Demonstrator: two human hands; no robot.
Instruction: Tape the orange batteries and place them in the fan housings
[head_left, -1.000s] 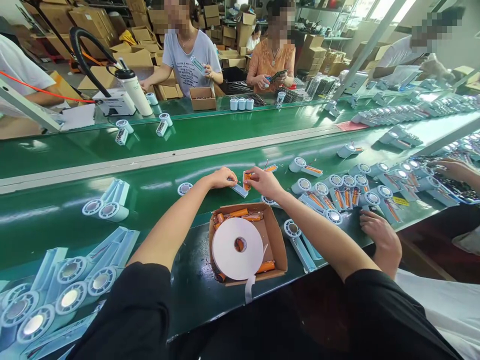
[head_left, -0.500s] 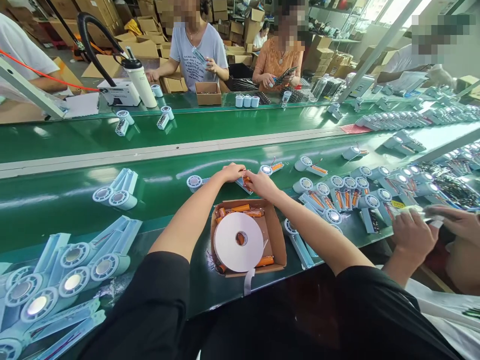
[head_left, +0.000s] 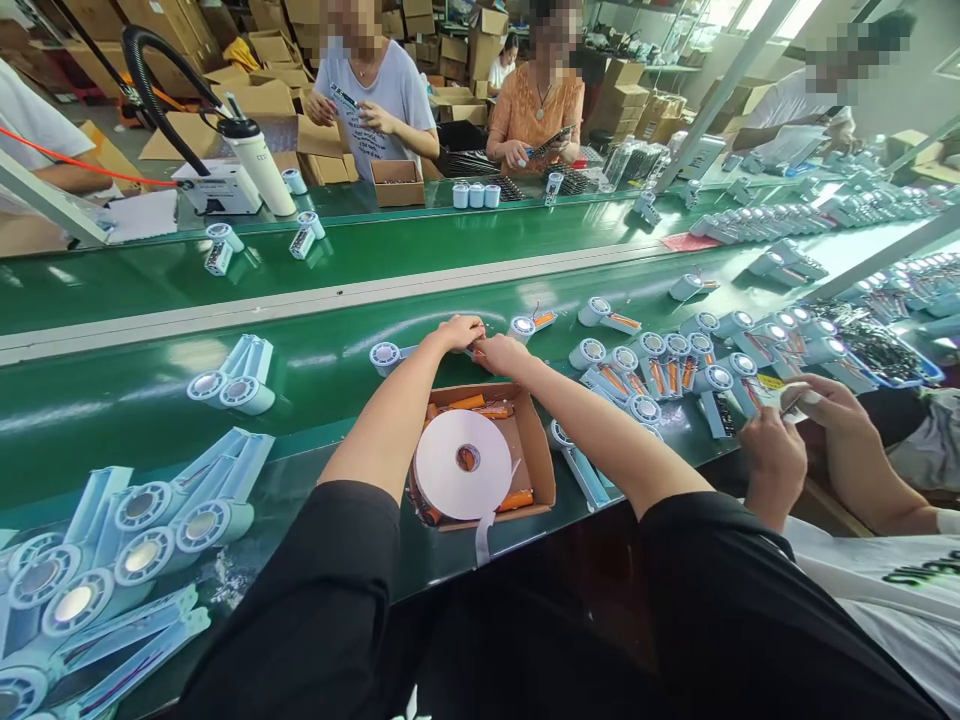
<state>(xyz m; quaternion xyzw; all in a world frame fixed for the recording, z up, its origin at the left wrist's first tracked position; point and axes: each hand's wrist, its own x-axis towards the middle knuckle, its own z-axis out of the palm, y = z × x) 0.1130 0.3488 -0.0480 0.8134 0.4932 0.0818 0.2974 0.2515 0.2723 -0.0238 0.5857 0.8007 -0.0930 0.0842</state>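
Observation:
Over the green belt, close beyond a cardboard box [head_left: 546, 460], my two hands meet with bent fingers. My left hand [head_left: 460, 332] is closed at the fingertips. My right hand [head_left: 501, 354] pinches right beside it. What they hold is hidden behind the fingers. Left of my left forearm lies a light-blue round-headed housing [head_left: 385, 357], its handle partly covered by the arm. Just beyond my right hand is another housing [head_left: 523, 329] with an orange battery [head_left: 545, 320] in its handle. A white tape roll [head_left: 442, 475] rests on orange batteries in the box.
Blue housings [head_left: 146, 555] crowd the left bench, and a pair [head_left: 244, 385] lies nearer the belt. Many battery-fitted housings [head_left: 675, 360] spread to the right. A co-worker's hands [head_left: 787, 430] work at the right. Other people sit across the belt [head_left: 450, 245].
The view has shifted slightly. My hands have drawn closer together, and the blue handle and orange battery seen under my right hand are now hidden. The neighbour's hands at right have moved.

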